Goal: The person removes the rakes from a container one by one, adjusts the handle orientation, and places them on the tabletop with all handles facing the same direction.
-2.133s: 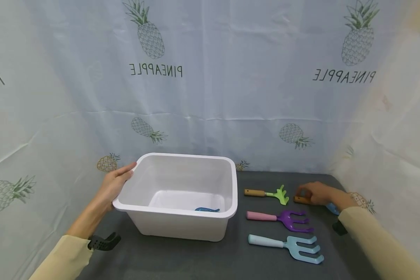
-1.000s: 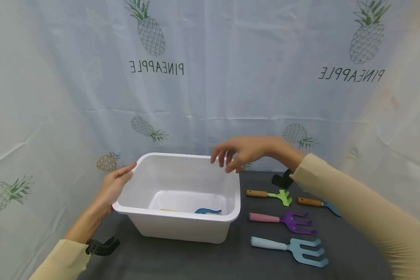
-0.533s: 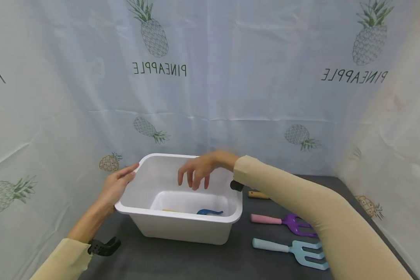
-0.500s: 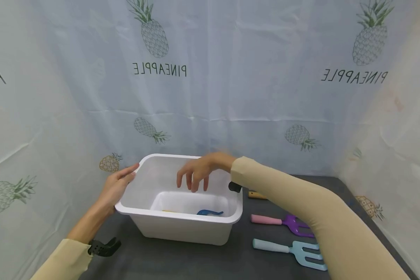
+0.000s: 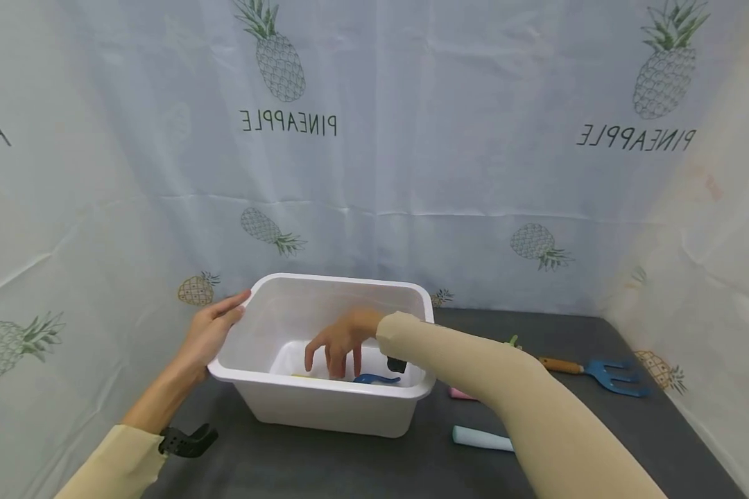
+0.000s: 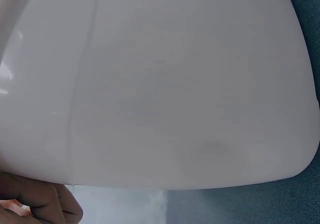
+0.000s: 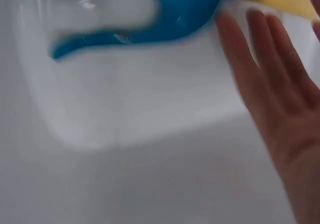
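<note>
A white plastic basin (image 5: 324, 412) stands on the dark table. My left hand (image 5: 212, 333) grips its left rim; the left wrist view shows curled fingers (image 6: 65, 204) at the rim beside the outer wall. Inside the basin lies a small garden fork with blue tines (image 5: 377, 379) and a yellow handle (image 7: 285, 0). My right hand (image 5: 342, 341) reaches down into the basin, its fingers spread and pointing at the bottom. In the right wrist view the fingertips are right at the fork's handle, beside its blue neck, and are not closed round it.
Right of the basin lies a blue fork (image 5: 614, 376) with a wooden handle. Nearer are a pale blue handle (image 5: 482, 439) and the end of a pink handle (image 5: 460, 394), partly hidden by my right sleeve (image 5: 512, 388). A pineapple-print curtain (image 5: 412, 138) hangs close behind.
My right hand has left the wooden-handled blue fork at the right, crossed over the basin's rim and sunk inside. My left hand stays on the rim.
</note>
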Action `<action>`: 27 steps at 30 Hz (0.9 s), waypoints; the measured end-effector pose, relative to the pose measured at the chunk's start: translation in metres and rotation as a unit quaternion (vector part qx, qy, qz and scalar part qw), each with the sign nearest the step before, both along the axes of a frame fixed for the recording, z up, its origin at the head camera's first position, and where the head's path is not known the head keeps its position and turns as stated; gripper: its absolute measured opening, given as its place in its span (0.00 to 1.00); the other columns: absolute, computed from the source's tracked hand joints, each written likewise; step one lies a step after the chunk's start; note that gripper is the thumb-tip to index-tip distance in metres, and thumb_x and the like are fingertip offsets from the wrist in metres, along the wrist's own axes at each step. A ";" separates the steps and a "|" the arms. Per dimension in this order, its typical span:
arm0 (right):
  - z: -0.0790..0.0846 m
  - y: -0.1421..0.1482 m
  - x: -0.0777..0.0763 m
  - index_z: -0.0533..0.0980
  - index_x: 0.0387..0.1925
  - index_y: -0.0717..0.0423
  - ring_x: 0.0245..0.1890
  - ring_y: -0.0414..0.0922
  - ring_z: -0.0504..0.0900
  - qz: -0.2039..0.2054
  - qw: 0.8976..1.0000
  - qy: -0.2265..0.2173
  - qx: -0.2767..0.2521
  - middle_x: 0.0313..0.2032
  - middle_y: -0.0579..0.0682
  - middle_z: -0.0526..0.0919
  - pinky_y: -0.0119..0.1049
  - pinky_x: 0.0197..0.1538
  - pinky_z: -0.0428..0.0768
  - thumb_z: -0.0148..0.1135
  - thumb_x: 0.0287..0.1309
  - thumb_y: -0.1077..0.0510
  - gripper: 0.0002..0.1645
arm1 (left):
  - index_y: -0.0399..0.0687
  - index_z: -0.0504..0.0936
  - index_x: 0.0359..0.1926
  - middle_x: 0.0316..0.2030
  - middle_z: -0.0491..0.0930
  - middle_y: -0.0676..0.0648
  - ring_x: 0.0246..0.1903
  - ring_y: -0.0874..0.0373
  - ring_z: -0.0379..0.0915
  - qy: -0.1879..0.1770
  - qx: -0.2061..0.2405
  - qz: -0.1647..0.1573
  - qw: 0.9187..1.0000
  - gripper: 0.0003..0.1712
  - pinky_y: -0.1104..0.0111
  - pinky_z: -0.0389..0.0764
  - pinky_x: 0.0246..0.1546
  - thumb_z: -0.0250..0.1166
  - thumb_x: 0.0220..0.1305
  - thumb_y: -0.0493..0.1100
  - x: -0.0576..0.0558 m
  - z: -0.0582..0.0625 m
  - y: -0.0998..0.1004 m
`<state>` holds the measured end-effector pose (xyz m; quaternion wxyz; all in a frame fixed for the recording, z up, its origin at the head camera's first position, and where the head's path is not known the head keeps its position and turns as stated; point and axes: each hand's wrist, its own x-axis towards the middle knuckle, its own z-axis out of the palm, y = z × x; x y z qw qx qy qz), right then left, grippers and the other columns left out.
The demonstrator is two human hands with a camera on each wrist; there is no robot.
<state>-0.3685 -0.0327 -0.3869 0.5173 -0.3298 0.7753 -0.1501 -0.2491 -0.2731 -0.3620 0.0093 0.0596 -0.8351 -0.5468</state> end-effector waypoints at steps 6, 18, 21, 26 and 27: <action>-0.018 0.001 0.004 0.72 0.56 0.37 0.39 0.49 0.86 0.025 0.997 0.065 0.013 0.40 0.52 0.82 0.51 0.45 0.89 0.72 0.62 0.62 0.27 | 0.53 0.58 0.81 0.81 0.53 0.41 0.75 0.36 0.61 0.000 0.002 0.000 1.000 0.31 0.52 0.79 0.64 0.44 0.83 0.53 -0.001 -0.002 0.001; -0.031 0.005 0.019 0.74 0.36 0.43 0.32 0.45 0.83 0.102 0.959 0.261 0.038 0.33 0.46 0.79 0.44 0.35 0.86 0.72 0.56 0.60 0.13 | 0.52 0.59 0.81 0.81 0.53 0.40 0.74 0.36 0.64 -0.002 0.011 0.009 1.000 0.31 0.60 0.82 0.57 0.45 0.83 0.52 0.000 -0.005 0.001; -0.029 0.004 0.017 0.76 0.35 0.46 0.33 0.43 0.81 0.105 0.953 0.281 0.039 0.33 0.46 0.79 0.42 0.35 0.86 0.74 0.54 0.62 0.13 | 0.54 0.58 0.81 0.82 0.52 0.41 0.75 0.35 0.62 0.000 0.009 0.005 1.000 0.31 0.52 0.80 0.62 0.44 0.83 0.52 0.000 -0.003 0.001; -0.026 0.005 0.012 0.77 0.36 0.46 0.31 0.41 0.78 0.116 0.945 0.304 0.034 0.32 0.44 0.78 0.35 0.35 0.80 0.78 0.52 0.60 0.16 | 0.54 0.58 0.81 0.82 0.52 0.41 0.75 0.35 0.62 0.004 0.006 0.001 1.000 0.31 0.49 0.79 0.64 0.44 0.84 0.52 0.000 -0.001 0.001; -0.025 0.005 0.011 0.77 0.36 0.46 0.31 0.41 0.77 0.119 0.943 0.310 0.032 0.32 0.43 0.78 0.34 0.35 0.78 0.78 0.52 0.60 0.16 | 0.54 0.58 0.81 0.82 0.52 0.41 0.75 0.35 0.62 0.005 0.005 0.001 1.000 0.31 0.49 0.79 0.63 0.44 0.84 0.52 0.000 0.000 0.001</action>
